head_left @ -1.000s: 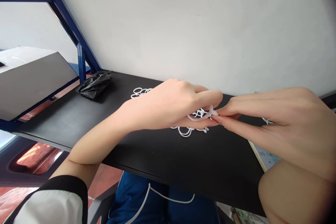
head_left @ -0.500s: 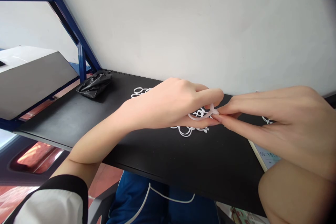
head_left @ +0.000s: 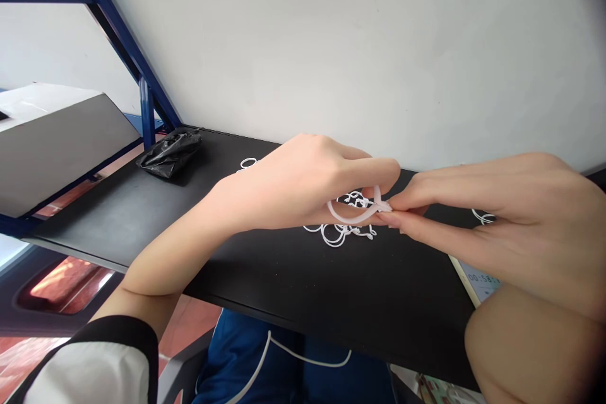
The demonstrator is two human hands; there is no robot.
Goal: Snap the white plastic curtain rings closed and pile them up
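My right hand [head_left: 511, 221] pinches the crossed ends of a thin white band loop [head_left: 353, 219] between thumb and fingertips. From the other side, my left hand [head_left: 312, 177] has its fingers bent around the same loop, its thumb below and its index finger above the crossing. The band's exact material cannot be made out. Under and behind the left hand lie several white loops [head_left: 334, 237] in a loose pile. More white loops [head_left: 249, 164] show past the left wrist, and others [head_left: 483, 217] are partly hidden behind my right hand.
The black table [head_left: 303, 284] stands against a pale wall [head_left: 331, 44]. A crumpled black plastic bag [head_left: 170, 154] rests at its far left. Under my right forearm is a phone [head_left: 478, 278] with a timer on its screen. A white cord [head_left: 310, 361] crosses my lap below the table edge.
The loop between my hands has opened wider and hangs slightly lower and further left. My left hand has shifted a little left; the right hand keeps its pinch.
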